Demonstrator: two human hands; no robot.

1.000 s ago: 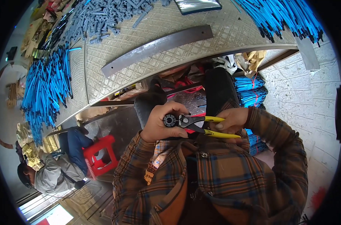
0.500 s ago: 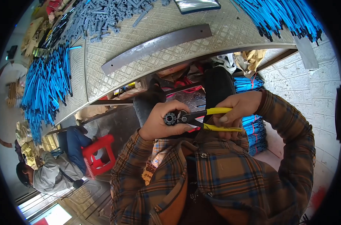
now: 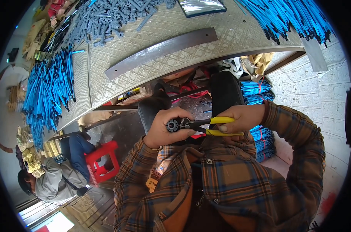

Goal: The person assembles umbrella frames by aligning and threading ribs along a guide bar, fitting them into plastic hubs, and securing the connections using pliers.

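Observation:
My left hand point(image 3: 166, 129) holds a small round dark grey part point(image 3: 172, 125) close to my chest, fingers wrapped around it. My right hand point(image 3: 241, 119) grips the yellow handles of a pair of pliers point(image 3: 206, 125). The dark jaws of the pliers reach left and meet the round part. Both hands are below the front edge of the workbench point(image 3: 152, 34), above my knees. My plaid sleeves come up from the lower edge.
On the patterned bench lie a long grey metal bar point(image 3: 160, 50), a heap of grey parts point(image 3: 106, 15) and bundles of blue rods point(image 3: 48, 89) left and top right point(image 3: 287, 17). Another person point(image 3: 55, 178) sits by a red stool point(image 3: 102, 162) at lower left.
The pliers handles have closed a little and my right hand has shifted slightly up and left. The round part stays in my left hand.

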